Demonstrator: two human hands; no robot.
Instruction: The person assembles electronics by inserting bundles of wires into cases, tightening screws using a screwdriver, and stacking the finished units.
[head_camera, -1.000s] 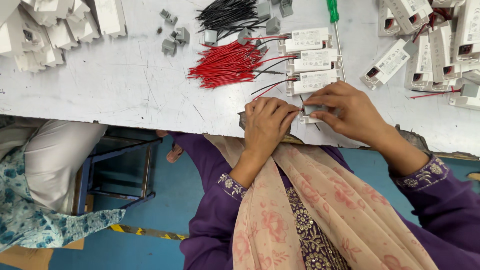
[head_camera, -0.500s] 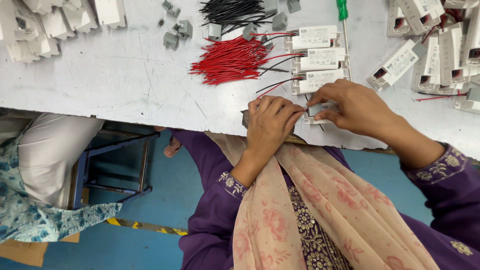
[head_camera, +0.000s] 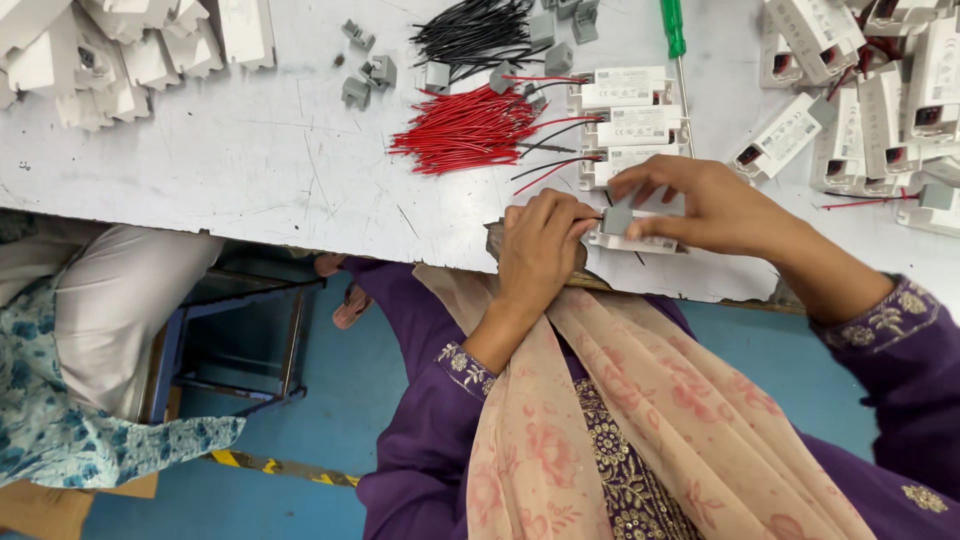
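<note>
A small white plastic box (head_camera: 634, 239) lies at the near edge of the white table (head_camera: 250, 170), and both hands work on it. My left hand (head_camera: 540, 250) pinches its left end, where thin wires enter. My right hand (head_camera: 705, 205) presses a small grey cap (head_camera: 617, 218) onto the box with fingers curled over it. Just beyond lie three more white boxes with red and black wires, the nearest one (head_camera: 628, 159) touching my right fingers.
A bundle of red wires (head_camera: 460, 132), a bundle of black wires (head_camera: 472, 32) and loose grey caps (head_camera: 365, 75) lie further back. A green-handled screwdriver (head_camera: 674, 30) lies beside them. Piles of white boxes fill the far left (head_camera: 110, 50) and right (head_camera: 880, 90). Another person's clothing (head_camera: 70, 330) shows at left.
The view has shifted slightly. My right hand has moved a little up over the box, and the grey cap now shows under its fingers. My left hand stays at the box's left end.
</note>
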